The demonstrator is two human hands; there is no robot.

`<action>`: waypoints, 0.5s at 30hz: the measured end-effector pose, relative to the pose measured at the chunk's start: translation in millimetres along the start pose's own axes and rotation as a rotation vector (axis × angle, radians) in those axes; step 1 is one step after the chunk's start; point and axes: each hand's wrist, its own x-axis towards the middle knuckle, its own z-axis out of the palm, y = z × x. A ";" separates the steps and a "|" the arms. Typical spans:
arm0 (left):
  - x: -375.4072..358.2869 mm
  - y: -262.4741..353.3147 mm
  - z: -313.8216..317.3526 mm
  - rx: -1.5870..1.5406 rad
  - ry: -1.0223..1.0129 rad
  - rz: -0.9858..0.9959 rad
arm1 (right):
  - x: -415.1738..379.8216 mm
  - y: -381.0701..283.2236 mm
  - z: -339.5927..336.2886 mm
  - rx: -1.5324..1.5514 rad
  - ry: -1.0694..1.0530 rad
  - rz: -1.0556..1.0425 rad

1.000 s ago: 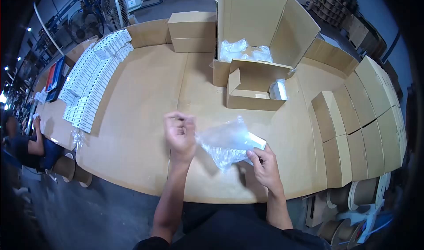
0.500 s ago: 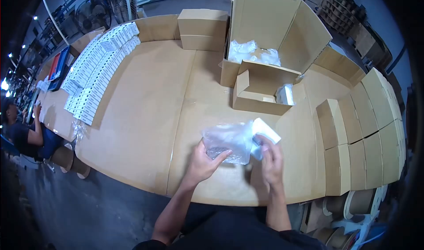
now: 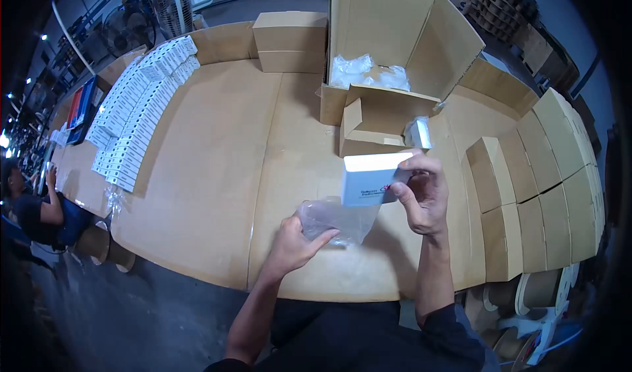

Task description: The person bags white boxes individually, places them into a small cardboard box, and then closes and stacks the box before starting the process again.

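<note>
My right hand (image 3: 424,191) grips a small white box (image 3: 370,182) by its right end, fingers on top and thumb on the printed face. The box is held up over the table, its lower edge in front of a clear plastic bag (image 3: 332,222). That bag is pinched in my left hand (image 3: 296,246), thumb laid over its near side. Beyond them stands an open brown carton (image 3: 368,145) with one wrapped white box (image 3: 417,134) at its right end.
A larger open carton (image 3: 382,17) holding crumpled clear bags (image 3: 352,71) stands behind. Rows of white boxes (image 3: 131,109) line the table's left side. Brown cartons (image 3: 543,194) are stacked at right. Another person (image 3: 43,204) sits at far left.
My right hand has drawn the white box up and clear of the plastic bag, turning its printed face toward me. The bag now hangs flatter in my left hand.
</note>
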 end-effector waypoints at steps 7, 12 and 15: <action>3.6 -4.9 -0.5 0.014 0.017 0.035 | 13.5 0.5 0.2 0.034 -0.086 -0.066; 5.6 -4.0 3.9 0.038 0.070 0.018 | 27.7 -8.2 2.0 -0.231 -0.203 -0.036; 5.1 -3.1 5.8 0.051 0.070 -0.017 | 32.3 -7.4 10.9 -0.276 -0.245 0.010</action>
